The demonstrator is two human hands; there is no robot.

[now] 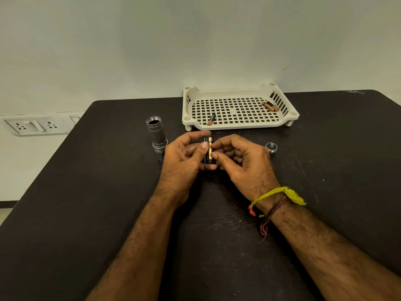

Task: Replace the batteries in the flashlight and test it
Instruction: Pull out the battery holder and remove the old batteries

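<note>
Two bare forearms enter from the lower edge of the frame and converge toward its centre. Left hand point(184, 157): palm turned inward, fingers curled, thumb laid across the front of a small black-and-copper object held at centre frame. Right hand point(240, 161): fingers bent, thumb and forefinger tips pinching the same object from the right side. Right wrist: yellow thread band with a loose tuft, plus a dark reddish cord. Both hands close together, fingertips nearly meeting.

A plain indoor room, home or office unclear: dark scuffed tabletop point(86, 192) against a bare pale wall point(195, 40) with white wall sockets point(35, 126).
</note>
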